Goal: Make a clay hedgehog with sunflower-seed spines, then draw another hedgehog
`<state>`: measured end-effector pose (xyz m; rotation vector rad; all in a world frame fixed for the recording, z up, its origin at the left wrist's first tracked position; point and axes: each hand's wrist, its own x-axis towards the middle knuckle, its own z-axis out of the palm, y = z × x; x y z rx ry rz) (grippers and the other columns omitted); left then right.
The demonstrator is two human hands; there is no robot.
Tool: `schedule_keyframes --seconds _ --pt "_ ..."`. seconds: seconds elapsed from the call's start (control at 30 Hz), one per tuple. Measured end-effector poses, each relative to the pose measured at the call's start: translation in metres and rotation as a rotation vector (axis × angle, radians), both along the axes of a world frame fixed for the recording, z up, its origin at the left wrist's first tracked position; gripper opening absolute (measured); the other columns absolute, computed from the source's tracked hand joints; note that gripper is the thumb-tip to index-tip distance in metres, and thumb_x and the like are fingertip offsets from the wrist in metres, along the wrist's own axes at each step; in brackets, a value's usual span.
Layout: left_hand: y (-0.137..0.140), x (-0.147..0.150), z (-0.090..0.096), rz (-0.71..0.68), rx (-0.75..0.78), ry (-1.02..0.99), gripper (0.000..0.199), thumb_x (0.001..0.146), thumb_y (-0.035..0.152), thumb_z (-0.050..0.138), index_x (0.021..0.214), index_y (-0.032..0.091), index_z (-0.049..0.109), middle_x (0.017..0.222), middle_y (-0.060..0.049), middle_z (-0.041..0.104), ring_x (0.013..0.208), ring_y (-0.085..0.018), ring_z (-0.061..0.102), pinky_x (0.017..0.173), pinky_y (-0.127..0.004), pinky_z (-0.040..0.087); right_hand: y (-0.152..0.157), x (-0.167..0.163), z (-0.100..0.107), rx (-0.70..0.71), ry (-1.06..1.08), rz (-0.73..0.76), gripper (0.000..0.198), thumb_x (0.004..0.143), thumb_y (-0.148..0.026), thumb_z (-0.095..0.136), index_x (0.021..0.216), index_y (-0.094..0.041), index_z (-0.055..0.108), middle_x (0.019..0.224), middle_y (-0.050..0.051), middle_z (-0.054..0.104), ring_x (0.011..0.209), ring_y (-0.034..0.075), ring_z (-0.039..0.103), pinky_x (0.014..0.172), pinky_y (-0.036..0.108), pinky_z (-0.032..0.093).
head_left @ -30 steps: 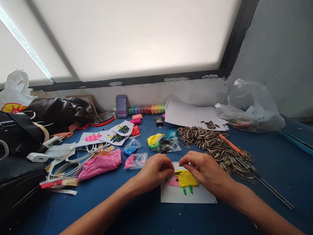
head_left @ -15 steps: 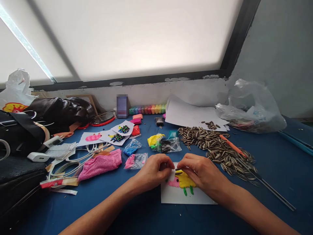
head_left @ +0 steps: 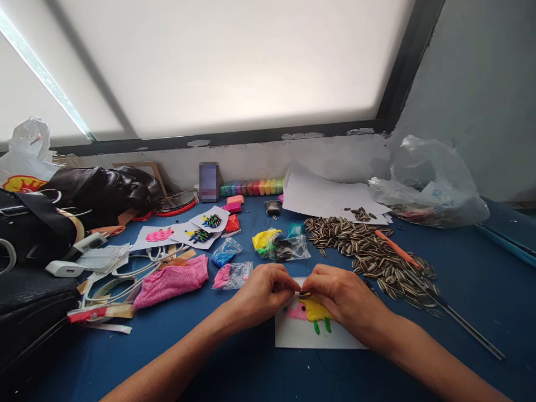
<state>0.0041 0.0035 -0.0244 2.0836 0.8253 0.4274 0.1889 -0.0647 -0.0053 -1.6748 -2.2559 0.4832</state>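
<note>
Seed (head_left: 304,296) lies on yellow clay (head_left: 317,309) by left hand (head_left: 271,290) and right hand (head_left: 344,296) (I cannot tell whether either grips anything).

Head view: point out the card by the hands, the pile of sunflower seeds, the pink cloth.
Card (head_left: 293,335): head view, bare lower left part.
Pile of sunflower seeds (head_left: 376,261): head view, about its middle.
Pink cloth (head_left: 173,282): head view, middle of its upper side.

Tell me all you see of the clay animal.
The clay animal lies flat on a white card: doughy-looking, yellow body, pink head at left with a black dot, two green legs below. A dark seed lies at its upper edge. The right hand hides part of its right side; contact is unclear.
</note>
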Motion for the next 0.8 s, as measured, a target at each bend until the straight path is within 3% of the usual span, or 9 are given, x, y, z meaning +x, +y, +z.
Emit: schedule_keyframes --seconds 0.33,0.6,0.8 --pt "-0.0008 0.0001 -0.0021 -0.04 0.14 0.014 0.034 0.074 0.005 0.053 0.091 0.022 0.078 0.078 -0.001 0.065 0.07 -0.012 0.058 0.064 -0.022 0.042 0.0003 -0.0032 -0.0051 0.038 -0.025 0.023 0.024 0.094 -0.017 0.049 0.089 -0.023 0.071 0.08 0.002 0.06 0.074 0.014 0.058 0.063 0.023 0.04" --pt "-0.0045 0.0003 -0.0016 -0.08 0.282 0.055 0.025 0.08 0.009 0.054 0.084 0.02 0.076 0.079 -0.003 0.063 0.073 -0.013 0.057 0.067 -0.022 0.04 -0.0009 -0.0045 -0.0047 0.03 -0.043 0.022 0.021 0.092 -0.014 0.052 0.088 -0.022 0.07 0.081 0.001 0.059 0.074 0.013 0.057 0.064 0.023 0.04" --pt "-0.0039 0.0002 -0.0024 -0.102 0.303 0.056 0.025 0.081 0.009 0.052 0.079 0.019 0.075 0.077 -0.003 0.062 0.072 -0.012 0.056 0.066 -0.022 0.039 -0.0025 -0.005 -0.0039 0.032 -0.067 0.031 0.021 0.091 -0.012 0.053 0.088 -0.022 0.07 0.082 0.001 0.059 0.075 0.014 0.058 0.064 0.024 0.04"
